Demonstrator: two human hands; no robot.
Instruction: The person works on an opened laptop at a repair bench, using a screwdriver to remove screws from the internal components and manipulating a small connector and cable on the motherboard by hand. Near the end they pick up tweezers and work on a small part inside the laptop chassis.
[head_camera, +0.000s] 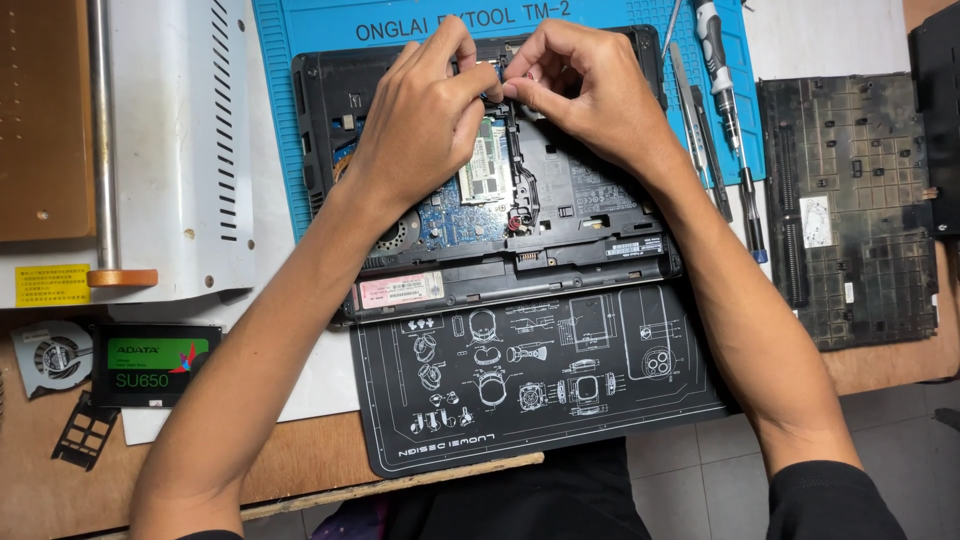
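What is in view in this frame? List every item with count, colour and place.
Opened black laptop base: 1, black shell with blue board exposed, centre, on the blue mat.
Blue silicone work mat: 1, blue, under the laptop at top.
Black printed desk mat: 1, black with white line drawings, front centre.
Black plastic bottom cover: 1, black, right of the tools.
Screwdrivers and thin metal tools: several, black and silver, right edge of the blue mat.
Boxed solid-state drive: 1, black and green, left front.
Small cooling fan: 1, grey, far left.
White vented metal casing: 1, white, upper left.
Left hand: 1, fingertips pinching at the laptop's top edge.
Right hand: 1, pinching beside it.
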